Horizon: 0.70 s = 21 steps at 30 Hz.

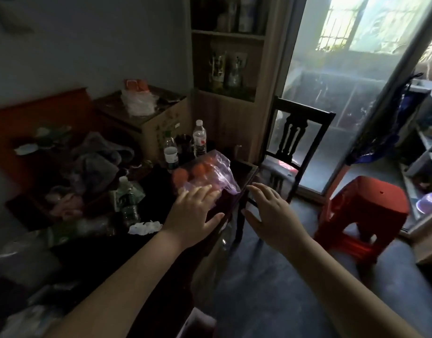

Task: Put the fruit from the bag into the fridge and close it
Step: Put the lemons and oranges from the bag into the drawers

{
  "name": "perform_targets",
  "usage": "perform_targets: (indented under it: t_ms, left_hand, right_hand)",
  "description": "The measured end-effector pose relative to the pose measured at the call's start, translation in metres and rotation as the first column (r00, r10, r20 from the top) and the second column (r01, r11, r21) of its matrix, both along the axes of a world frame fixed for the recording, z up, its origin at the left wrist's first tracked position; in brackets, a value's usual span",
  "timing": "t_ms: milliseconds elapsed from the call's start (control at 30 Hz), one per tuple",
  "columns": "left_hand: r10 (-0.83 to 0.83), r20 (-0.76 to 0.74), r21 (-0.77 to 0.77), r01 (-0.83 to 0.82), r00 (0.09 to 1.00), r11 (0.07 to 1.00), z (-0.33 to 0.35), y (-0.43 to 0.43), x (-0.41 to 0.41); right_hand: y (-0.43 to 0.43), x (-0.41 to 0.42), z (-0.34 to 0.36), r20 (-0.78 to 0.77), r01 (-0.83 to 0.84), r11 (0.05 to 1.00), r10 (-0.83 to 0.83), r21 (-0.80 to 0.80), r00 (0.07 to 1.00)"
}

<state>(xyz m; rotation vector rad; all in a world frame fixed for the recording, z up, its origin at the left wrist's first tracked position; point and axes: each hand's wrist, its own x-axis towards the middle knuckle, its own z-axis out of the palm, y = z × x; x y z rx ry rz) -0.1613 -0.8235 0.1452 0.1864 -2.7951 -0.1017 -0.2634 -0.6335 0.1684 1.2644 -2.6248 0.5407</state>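
Fingers [202,192] of the left hand [194,213] are straight and spread, released. Their tips rest on or just above the near edge of the bag [223,174]; contact cannot be confirmed in the dim view. Fingers [260,190] of the right hand [273,212] are likewise straight and released, grasping nothing. They are held past the worktop [243,169] corner, just right of the bag's near end.

Bag: thin, crinkled, translucent purple plastic, slumped on the dark, glossy worktop directly beyond the left fingertips.

Fruit [200,170]: round, orange, matte. Several pieces lie inside the bag at its far-left end, beyond the left fingers.

Beyond the bag stand two clear plastic bottles [199,140] with white caps. Beyond the right fingers stands a dark wooden chair [295,136]. Right of those fingers stands a red moulded plastic stool [371,193].
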Motion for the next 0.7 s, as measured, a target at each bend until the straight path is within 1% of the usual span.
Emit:
perform_targets:
  t_ms: [233,367,467,567,700]
  left_hand:
    - [0.130,0.108,0.037,-0.134,0.986,0.990,-0.030,-0.003,-0.062]
    - [0.194,0.128,0.052,-0.202,0.973,0.978,-0.040,0.001,-0.102]
    - [0.239,0.173,0.073,-0.254,0.956,0.964,-0.051,0.006,-0.125]
    - [0.288,0.219,0.100,-0.314,0.933,0.944,-0.066,0.010,-0.136]
    - [0.346,0.269,0.083,-0.379,0.899,0.921,-0.082,0.005,-0.142]
  right_hand:
    - [-0.005,-0.087,-0.025,0.025,-0.128,0.992,0.128,0.005,0.992]
    - [0.002,-0.140,-0.031,0.033,-0.174,0.984,0.172,0.047,0.984]
    - [0.002,-0.174,-0.039,0.059,-0.224,0.972,0.220,0.070,0.974]
    - [-0.008,-0.195,-0.056,0.094,-0.295,0.952,0.287,0.080,0.953]
    - [-0.029,-0.203,-0.080,0.142,-0.405,0.907,0.388,0.120,0.911]
